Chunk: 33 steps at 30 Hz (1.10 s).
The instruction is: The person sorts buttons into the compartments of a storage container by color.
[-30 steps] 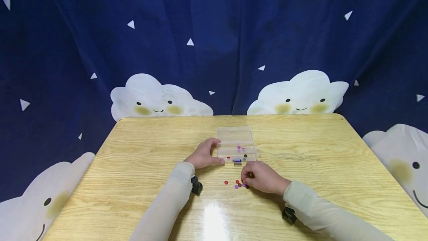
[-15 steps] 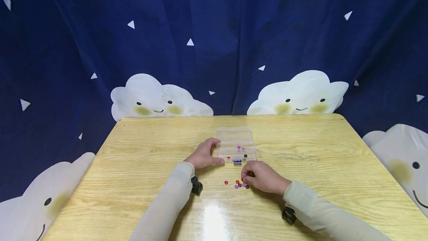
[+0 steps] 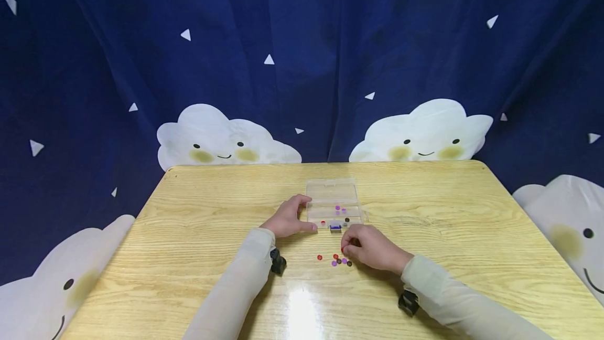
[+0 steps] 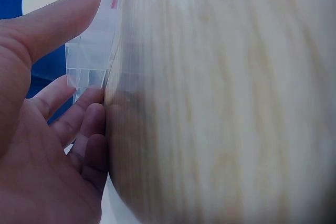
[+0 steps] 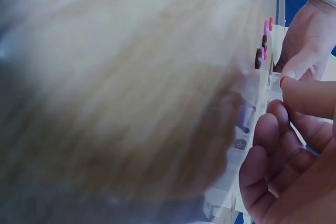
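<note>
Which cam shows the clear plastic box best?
Head. The clear plastic box shows almost entirely, lid open. Left wrist: one end, partly covered by the left hand. Right wrist: a slanted portion, partly behind the right hand.

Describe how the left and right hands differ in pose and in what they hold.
The left hand is at the left end of the clear box, while the right hand is on the box's near side. The left hand grips the box's end with thumb and fingers set apart; the right hand has its fingers curled in, pinching a small red disc. Both are bare and emerge from pale sleeves.
</note>
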Available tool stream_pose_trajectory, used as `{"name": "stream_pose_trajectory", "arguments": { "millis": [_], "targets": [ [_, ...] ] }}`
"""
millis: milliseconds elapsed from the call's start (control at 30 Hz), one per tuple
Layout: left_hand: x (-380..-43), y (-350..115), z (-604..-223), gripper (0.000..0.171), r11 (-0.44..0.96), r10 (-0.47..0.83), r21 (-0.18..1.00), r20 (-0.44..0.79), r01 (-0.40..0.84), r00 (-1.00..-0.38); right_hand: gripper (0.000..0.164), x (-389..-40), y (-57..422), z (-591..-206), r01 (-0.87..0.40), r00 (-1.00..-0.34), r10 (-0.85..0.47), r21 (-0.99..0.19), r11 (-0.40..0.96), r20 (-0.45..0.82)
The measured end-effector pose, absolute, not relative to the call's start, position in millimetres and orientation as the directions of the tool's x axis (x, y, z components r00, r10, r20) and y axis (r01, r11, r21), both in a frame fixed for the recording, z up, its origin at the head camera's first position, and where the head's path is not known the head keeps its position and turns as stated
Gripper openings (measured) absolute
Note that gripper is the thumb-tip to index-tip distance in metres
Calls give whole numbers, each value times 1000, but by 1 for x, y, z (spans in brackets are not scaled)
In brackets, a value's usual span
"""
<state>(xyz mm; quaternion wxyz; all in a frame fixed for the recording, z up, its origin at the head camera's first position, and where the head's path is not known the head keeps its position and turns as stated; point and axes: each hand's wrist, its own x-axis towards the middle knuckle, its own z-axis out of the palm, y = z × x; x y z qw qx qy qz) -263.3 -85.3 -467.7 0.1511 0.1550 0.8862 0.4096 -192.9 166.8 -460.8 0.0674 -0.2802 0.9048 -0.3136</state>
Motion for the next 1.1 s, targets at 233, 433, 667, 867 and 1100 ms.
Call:
{"name": "stream_pose_trajectory", "arguments": {
  "millis": [233, 433, 667, 867, 1100],
  "targets": [
    [-265, -85, -469, 81, 614, 402, 773, -131, 161, -906, 13, -195, 168, -458, -453, -844, -530, -638, 623, 82],
    [-265, -85, -469, 81, 613, 403, 774, -132, 159, -906, 14, -196, 169, -457, -461, -845, -524, -642, 613, 108],
    [-264, -84, -468, 80, 617, 401, 771, -137, 156, -906, 13, -198, 172, -453, -451, -852, -511, -652, 609, 113],
    [-264, -84, -468, 80, 622, 392, 770, -148, 143, -908, 10, -201, 175, -448, -436, -865, -488, -652, 620, 115],
    [-263, -84, -466, 79, 615, 391, 776, -146, 139, -909, 11, -205, 178, -448, -433, -871, -474, -654, 620, 128]
  ]
}}
